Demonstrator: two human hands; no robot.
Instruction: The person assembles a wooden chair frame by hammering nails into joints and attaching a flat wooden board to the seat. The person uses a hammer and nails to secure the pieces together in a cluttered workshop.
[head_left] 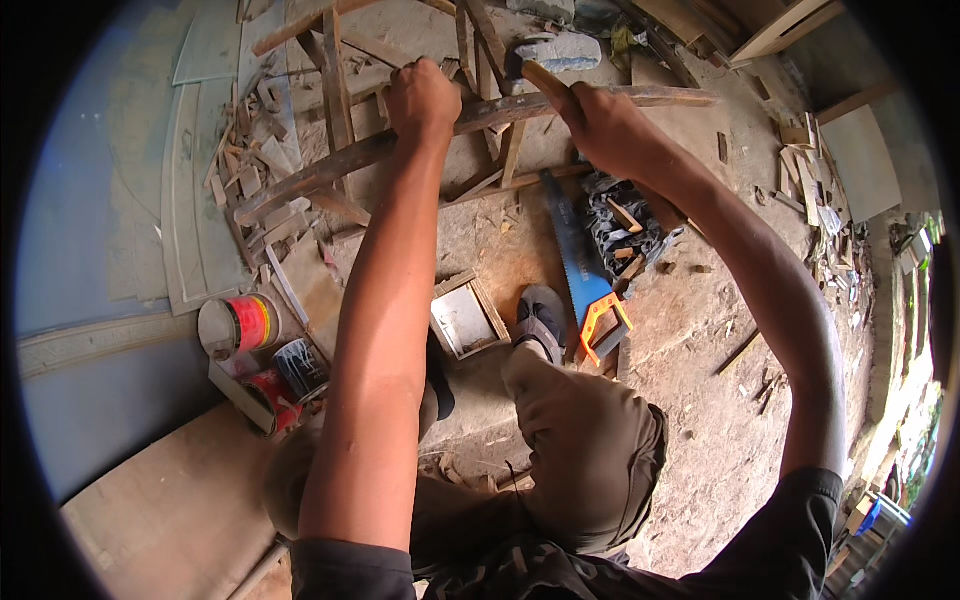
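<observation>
Dark short sleeves point(352, 572) — brown trousers point(590, 460)

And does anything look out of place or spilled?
The saw lies right beside the shoe, toothed edge toward it, an odd spot for a bare blade. Wood scraps are strewn loosely at the left. No spill shows clearly.

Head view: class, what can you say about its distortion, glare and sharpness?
In the head view, a dark rounded border hides the corners, and the bar looks bowed, perhaps partly through lens bending; in the head view, bright light washes out part of the far right edge; also in the head view, the saw looks fairly sharp.
</observation>
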